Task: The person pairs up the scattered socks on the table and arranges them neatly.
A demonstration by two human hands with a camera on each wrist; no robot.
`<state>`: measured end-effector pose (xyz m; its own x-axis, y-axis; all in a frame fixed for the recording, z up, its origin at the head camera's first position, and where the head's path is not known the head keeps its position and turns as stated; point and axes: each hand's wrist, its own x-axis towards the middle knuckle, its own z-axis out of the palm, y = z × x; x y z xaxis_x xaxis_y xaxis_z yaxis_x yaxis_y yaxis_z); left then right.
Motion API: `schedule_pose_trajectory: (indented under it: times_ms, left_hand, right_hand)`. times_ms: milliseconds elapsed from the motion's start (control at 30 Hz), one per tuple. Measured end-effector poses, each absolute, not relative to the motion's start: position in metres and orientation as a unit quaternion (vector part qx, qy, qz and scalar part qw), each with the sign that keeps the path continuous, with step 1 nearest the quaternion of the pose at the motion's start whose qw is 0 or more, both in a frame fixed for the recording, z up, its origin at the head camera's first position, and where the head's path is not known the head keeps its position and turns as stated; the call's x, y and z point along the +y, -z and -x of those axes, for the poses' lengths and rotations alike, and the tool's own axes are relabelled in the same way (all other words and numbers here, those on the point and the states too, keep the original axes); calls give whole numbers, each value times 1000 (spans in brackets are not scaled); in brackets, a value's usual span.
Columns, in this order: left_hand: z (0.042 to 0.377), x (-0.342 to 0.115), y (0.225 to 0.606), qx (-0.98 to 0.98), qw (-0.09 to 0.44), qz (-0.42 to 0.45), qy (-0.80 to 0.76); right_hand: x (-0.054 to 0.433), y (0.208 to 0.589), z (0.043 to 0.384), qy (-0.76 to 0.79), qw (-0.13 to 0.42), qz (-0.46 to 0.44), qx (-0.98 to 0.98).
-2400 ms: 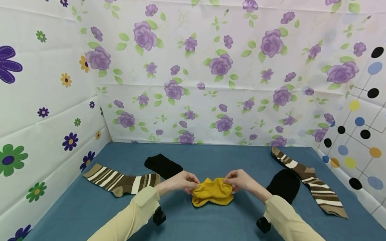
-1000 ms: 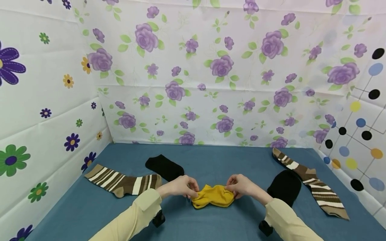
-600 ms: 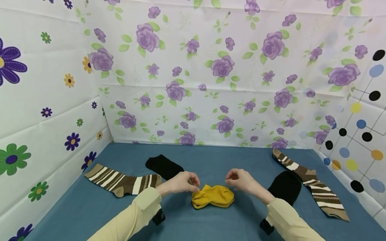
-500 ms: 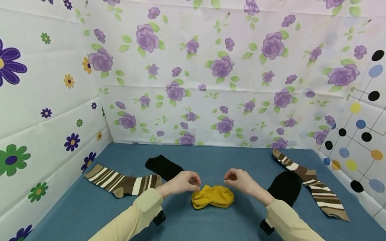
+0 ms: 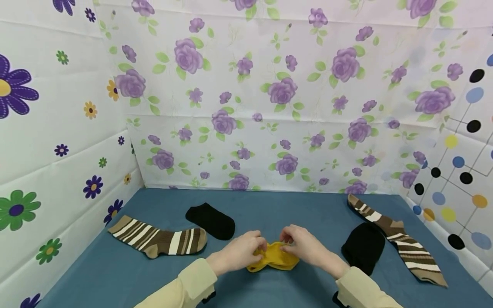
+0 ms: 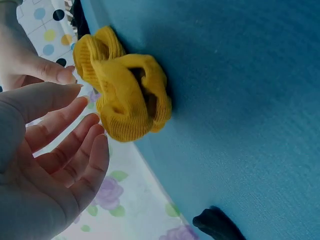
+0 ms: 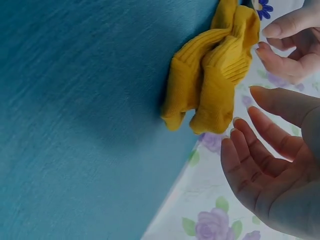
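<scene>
While both hands were over the middle of the table, the yellow socks (image 5: 273, 257) lay between them on the blue cloth (image 5: 115, 265), near the front. Pair was bunched side by side: toes toward the right hand (image 5: 306, 246), bunched cuffs toward the left hand (image 5: 242, 252).

Left: fingers (image 6: 95, 160) loosely bent, wide gap to the thumb (image 6: 45, 102), fingertips right beside the socks. Right: same deal, fingers relaxed and bent, thumb well off the fingertips, close to the toe end. Contact on either side: couldn't tell, head view had the hands partly covering the socks.

Rest of the table: striped sock (image 5: 161, 239) flat on the left, brown/white/tan, with a black sock (image 5: 213, 220) just beside it, further back. On the right, a second black sock (image 5: 363, 248) lay against a second striped sock (image 5: 398, 239), which ran at a slant from the back edge toward the front right.

Sleeves (image 5: 192, 282) were cream, with black gear (image 5: 209, 297) partly visible under the cuffs. Behind the table, a white sheet with purple roses (image 5: 254, 94); left, a sheet with daisies (image 5: 50, 171); right, a sheet with coloured dots (image 5: 462, 201).
</scene>
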<state>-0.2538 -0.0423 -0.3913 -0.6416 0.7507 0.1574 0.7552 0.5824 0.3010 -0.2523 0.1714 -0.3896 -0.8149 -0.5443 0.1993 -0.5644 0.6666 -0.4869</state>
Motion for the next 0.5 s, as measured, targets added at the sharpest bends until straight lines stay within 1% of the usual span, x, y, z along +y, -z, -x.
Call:
schedule_pose_trajectory:
  times_ms: [267,500]
  left_hand:
    - [246,-39,395,-892,16,434,128]
    - [245,-39,398,-900,25,422,111]
  right_hand:
    - [173,402,249,-255,-12,-293,-922]
    - [173,409,247,-258,-32,-283,-923]
